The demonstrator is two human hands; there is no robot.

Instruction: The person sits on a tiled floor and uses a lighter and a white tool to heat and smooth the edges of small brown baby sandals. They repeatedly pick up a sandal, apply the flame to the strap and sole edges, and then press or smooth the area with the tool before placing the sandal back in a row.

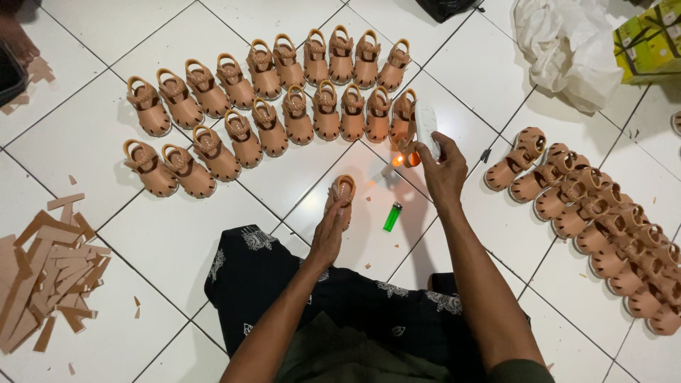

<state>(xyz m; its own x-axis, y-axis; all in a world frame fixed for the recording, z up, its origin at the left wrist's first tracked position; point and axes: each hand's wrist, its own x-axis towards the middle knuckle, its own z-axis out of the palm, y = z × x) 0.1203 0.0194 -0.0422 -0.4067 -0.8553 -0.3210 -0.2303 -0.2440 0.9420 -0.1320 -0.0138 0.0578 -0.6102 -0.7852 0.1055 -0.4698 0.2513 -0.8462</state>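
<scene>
The left hand (330, 234) lies with its grip closed around a small tan sandal (343, 193), fingers wrapped over the heel end and pressing it against the white tiled floor (177, 234), toe strap pointing away from the person. The right hand (441, 170) is raised just beside and beyond that sandal, its grip clamped on a white tool (426, 126) held upright; below its fingers, near the sandal's front, there is an orange glow (408, 159), though what makes the glow cannot be told. A green lighter (392, 216) lies on the floor between the two forearms, just right of the held sandal and untouched. Beyond the hands, rows of matching sandals (284, 92) stand in a fanned arc. A second line of sandals (603, 227) runs down the right side, well apart from the hands. A pile of tan offcut strips (46, 273) sits at the far left, and crumpled white plastic (567, 42) lies at the upper right beside a yellow-green box (652, 39).
</scene>
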